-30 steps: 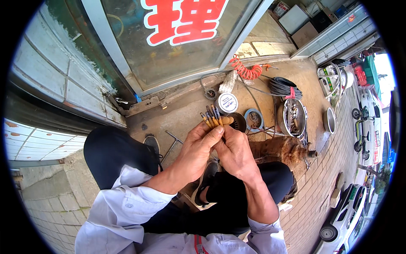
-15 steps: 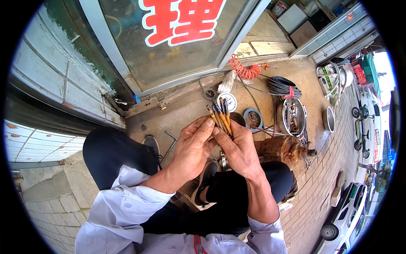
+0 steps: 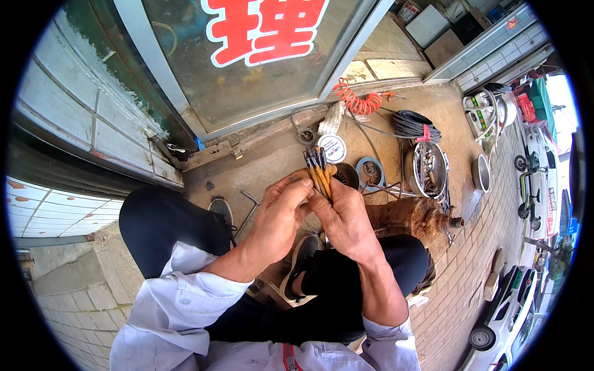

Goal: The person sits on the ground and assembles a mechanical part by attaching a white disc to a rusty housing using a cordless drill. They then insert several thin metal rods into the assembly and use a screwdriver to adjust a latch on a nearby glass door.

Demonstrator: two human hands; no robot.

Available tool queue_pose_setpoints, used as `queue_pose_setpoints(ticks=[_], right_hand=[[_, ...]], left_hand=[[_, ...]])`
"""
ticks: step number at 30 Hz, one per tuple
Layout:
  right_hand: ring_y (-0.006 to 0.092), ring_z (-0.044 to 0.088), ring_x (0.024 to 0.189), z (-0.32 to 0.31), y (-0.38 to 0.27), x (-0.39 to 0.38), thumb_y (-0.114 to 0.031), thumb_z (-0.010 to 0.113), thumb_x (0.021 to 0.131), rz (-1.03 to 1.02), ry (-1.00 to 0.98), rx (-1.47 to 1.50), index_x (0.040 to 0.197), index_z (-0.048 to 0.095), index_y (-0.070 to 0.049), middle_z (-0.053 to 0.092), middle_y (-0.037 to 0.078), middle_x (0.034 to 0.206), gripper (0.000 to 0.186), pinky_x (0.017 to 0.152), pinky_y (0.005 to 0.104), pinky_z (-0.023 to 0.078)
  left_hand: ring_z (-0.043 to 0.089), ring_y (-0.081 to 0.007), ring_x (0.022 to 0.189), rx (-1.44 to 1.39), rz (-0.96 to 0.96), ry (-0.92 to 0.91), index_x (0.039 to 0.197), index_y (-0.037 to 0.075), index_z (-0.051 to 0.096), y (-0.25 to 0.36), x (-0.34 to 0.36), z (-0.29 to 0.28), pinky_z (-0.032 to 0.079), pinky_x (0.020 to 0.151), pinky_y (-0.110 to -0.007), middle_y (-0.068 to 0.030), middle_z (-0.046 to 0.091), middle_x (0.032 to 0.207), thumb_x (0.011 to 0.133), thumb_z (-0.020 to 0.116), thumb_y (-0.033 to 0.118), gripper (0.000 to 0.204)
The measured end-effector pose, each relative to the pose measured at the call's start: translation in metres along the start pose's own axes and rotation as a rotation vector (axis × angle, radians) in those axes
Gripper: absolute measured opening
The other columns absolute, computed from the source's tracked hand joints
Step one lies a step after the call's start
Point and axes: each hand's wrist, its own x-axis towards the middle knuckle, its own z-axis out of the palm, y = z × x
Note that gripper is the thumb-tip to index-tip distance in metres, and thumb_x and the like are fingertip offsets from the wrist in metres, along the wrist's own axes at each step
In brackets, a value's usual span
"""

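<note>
Both hands meet at the centre, around a bundle of several short yellow-brown sticks with dark ends. The sticks stand up from between the fingers, dark ends away from me; their lower ends are hidden. My left hand is closed, thumb and fingers pinching the bundle from the left. From the right, my right hand is closed on it as well, its thumb close to the left thumb. Just beyond the hands lies a round white lid. A rusty cylindrical metal part rests on the ground right of my right hand.
Metal bowl with tools and parts, another metal bowl, blue-rimmed round dish, black cable coil and red coiled hose are to the right. A T-shaped metal tool lies left. The glass door stands ahead.
The bundle has shifted slightly left between my hands, and its sticks have moved closer together. My right hand's fingers now extend a little further behind the sticks.
</note>
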Motion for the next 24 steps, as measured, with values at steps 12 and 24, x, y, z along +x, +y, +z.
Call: queue_pose_setpoints(ticks=[12,24], right_hand=[[0.0480,0.066,0.070,0.020,0.010,-0.005,-0.006,0.064,0.089,-0.121,0.163,-0.661,0.098,0.053,0.001,0.066,0.023,0.081,0.016,0.058,0.0514,0.054],[0.0247,0.066,0.055,0.029,0.005,0.004,-0.018,0.066,0.090,-0.368,0.343,-1.102,0.087,0.052,-0.006,0.059,0.010,0.075,0.019,0.046,0.0365,0.055]], left_hand=[[0.066,-0.0117,0.106,0.145,0.074,0.055,0.126,0.002,0.066,-0.004,-0.001,0.007,0.055,0.091,-0.027,-0.0079,0.072,0.120,0.102,0.066,0.020,0.030],[0.062,-0.0103,0.107,-0.021,0.108,0.010,0.130,0.001,0.063,0.002,-0.002,0.010,0.052,0.095,-0.029,-0.0026,0.068,0.117,0.105,0.062,0.018,0.030]])
